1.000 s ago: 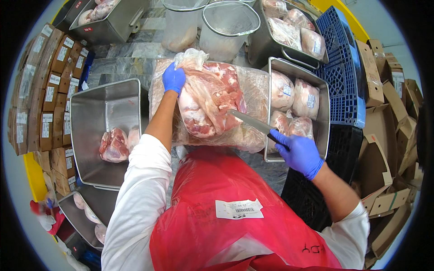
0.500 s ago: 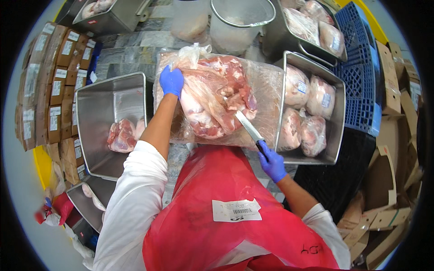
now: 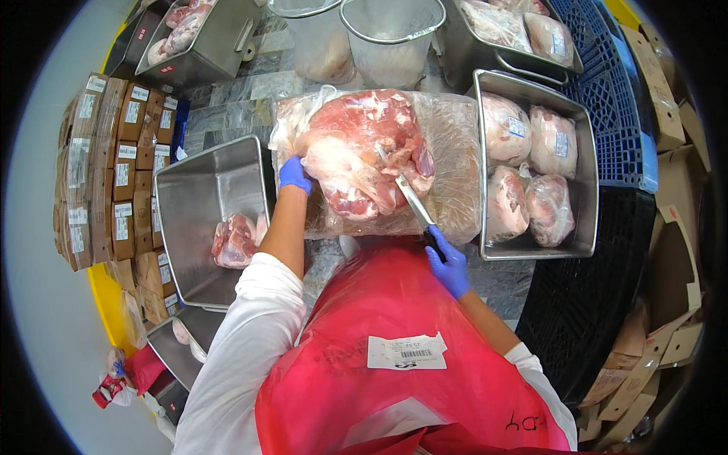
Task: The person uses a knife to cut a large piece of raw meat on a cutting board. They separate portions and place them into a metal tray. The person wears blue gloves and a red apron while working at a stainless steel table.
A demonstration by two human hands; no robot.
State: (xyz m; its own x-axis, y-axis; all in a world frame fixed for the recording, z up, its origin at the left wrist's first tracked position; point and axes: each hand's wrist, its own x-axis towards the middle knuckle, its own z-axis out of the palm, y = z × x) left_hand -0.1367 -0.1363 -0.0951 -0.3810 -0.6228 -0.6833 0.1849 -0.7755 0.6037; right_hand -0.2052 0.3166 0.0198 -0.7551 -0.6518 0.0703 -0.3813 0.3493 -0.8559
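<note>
Thin-gloved left hand, right hand: violet-blue is showing
Long metal knife: silver is meeting black
Rounded raw meat: red is mottling white
Plastic apron: red is gleaming (white paper label aside)

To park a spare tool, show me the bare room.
Free: the plastic-covered surface between the meat cut and the right steel tub; the left steel tub, beyond its meat chunks. Crowded: the meat cut's left edge, by the left hand; its near right, by the knife; the right steel tub, with four bagged meat pieces.

Bright, fairly even light leaves glare on the red apron, while fisheye distortion bends the outer cartons.
</note>
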